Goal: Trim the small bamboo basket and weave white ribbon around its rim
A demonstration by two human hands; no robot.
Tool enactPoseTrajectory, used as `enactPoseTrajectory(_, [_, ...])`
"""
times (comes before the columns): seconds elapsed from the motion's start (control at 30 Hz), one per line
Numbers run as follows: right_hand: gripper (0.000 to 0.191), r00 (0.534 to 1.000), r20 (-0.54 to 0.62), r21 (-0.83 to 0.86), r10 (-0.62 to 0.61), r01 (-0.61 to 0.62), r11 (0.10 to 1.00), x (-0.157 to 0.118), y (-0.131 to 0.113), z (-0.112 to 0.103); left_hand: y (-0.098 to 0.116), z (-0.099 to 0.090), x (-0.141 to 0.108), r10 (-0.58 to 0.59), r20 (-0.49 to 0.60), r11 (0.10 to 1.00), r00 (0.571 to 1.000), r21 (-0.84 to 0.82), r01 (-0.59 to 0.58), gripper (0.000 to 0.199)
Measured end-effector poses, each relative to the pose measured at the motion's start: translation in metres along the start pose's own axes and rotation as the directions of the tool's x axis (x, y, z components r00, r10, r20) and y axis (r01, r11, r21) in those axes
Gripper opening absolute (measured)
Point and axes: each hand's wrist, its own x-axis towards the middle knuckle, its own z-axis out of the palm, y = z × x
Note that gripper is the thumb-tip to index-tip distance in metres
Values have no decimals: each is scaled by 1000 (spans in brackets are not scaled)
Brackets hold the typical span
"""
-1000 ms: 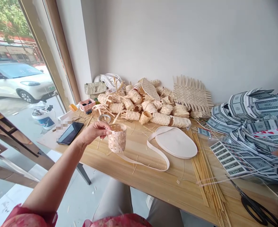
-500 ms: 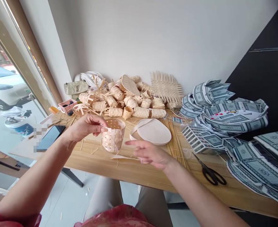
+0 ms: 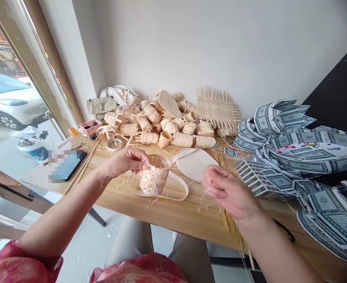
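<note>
My left hand (image 3: 124, 163) grips the rim of a small woven bamboo basket (image 3: 153, 179) above the wooden table (image 3: 173, 212), with its fingertips on a thin strip at the rim. A long pale strip of bamboo (image 3: 179, 184) loops from the basket toward a flat oval woven base (image 3: 193, 164). To the right, my right hand (image 3: 228, 192) pinches a thin pale strand (image 3: 206, 198) whose end curls down toward the tabletop. The strand's upper end is hidden in my fingers.
Behind the hands lies a heap of woven bamboo pieces (image 3: 158, 125), with a flat woven mat (image 3: 217, 110) against the wall. Printed playing-card sheets (image 3: 297, 157) fill the right side. A phone (image 3: 67, 165), tape roll (image 3: 114, 144) and pink box (image 3: 90, 127) sit at left.
My right hand has moved from beside the basket, with fingers apart, to a pinch on the thin strand. The basket has shifted lower, and the view has turned slightly.
</note>
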Motion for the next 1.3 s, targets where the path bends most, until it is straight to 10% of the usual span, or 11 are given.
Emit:
enactPoseTrajectory(0.37, [36, 881, -418, -127, -221, 184, 975, 17, -30, -32, -11, 3, 2, 13, 30, 996, 999, -91, -11, 23])
enactPoseTrajectory(1.3, [34, 830, -493, -336, -261, 95, 937, 17, -15, -80, -9, 2, 2, 7, 21, 1000, 1000, -12, -7, 28])
